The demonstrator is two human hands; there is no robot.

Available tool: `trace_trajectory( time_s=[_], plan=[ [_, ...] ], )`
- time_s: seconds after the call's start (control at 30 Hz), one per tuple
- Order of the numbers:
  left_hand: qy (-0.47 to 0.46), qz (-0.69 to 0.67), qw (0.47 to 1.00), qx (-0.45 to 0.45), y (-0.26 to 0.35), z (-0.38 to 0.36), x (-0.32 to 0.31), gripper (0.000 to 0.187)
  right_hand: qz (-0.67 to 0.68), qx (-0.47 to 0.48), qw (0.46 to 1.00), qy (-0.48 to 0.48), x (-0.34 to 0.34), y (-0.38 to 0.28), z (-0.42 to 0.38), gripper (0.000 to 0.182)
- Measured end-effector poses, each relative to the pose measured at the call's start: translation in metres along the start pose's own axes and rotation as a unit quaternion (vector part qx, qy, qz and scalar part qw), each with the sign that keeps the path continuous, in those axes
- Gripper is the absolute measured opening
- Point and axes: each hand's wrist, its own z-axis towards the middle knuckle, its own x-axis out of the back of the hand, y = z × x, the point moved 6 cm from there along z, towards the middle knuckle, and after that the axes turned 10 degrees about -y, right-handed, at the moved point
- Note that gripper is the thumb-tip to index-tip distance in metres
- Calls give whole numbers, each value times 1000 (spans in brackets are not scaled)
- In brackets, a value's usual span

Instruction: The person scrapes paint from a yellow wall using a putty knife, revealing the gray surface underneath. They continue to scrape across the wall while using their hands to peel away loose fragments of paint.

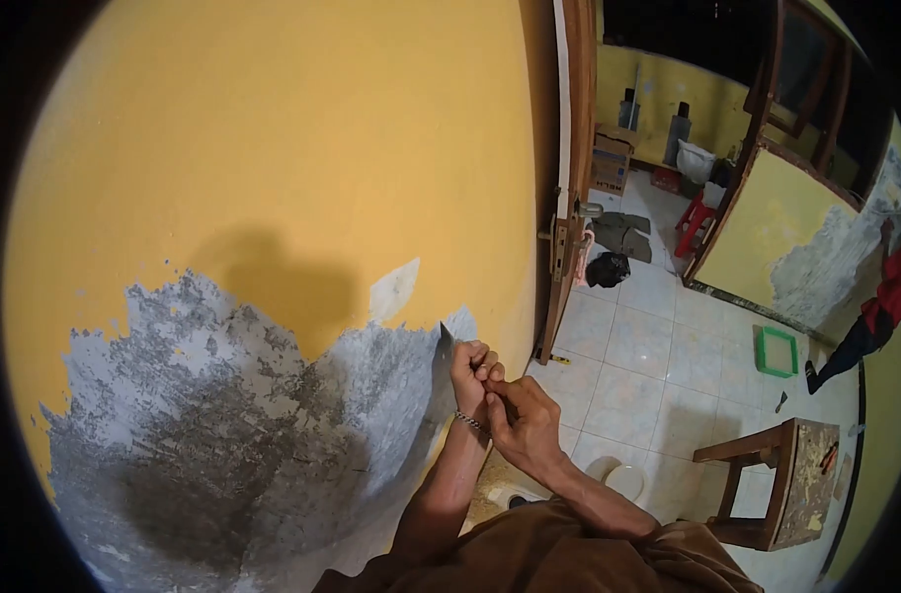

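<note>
A scraper held against a half-stripped yellow wall.

The left hand (473, 368) is gripping a scraper (445, 342) with its fingers clenched around the handle, so only the blade is showing: it is thin, grey and pointed, standing upright above the fist and lying just against the wall (273, 148). A metal bracelet (467, 420) is sitting on the left wrist. The right hand (523, 420) is touching the left one from below, with its fingertips pinching at the left hand's fingers; what they are pinching, I cannot tell. Beside the blade the yellow paint is scraped off in a large ragged patch (223, 435), grey and rough. On the right an open wooden door (567, 198) is standing, and on the tiled floor (658, 346) a wooden stool (781, 474) and a green tray (777, 351) are resting well apart.
</note>
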Motion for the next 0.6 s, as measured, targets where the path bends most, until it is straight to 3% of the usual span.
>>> trace_trajectory(
  time_s=[0.07, 0.2, 0.23, 0.33, 0.4, 0.47, 0.6],
  plan=[
    [-29, -51, 998, 17, 1, -3, -7, 23, -16, 12, 1000, -8, 5, -7, 2, 16],
    [12, 33, 999, -21, 3, 6, -10, 24, -22, 10, 1000, -4, 3, 3, -4, 17],
    [35, -21, 999, 9, -2, 3, -13, 25, -17, 7, 1000, -16, 5, 1, -6, 17],
    [5, -9, 1000, 3, 11, -14, -16, 26, 20, 38, 999, -2, 7, -16, -3, 19],
    [36, 11, 999, 1, 21, -10, -10, 27, 11, 17, 1000, -9, -2, -16, -5, 17],
    [-7, 46, 999, 14, 20, -10, -16, 27, 21, 8, 1000, -18, -2, -12, -6, 19],
    [9, 13, 1000, 15, 18, -22, -18, 28, 26, 20, 999, -16, 3, -25, -12, 16]
  ],
)
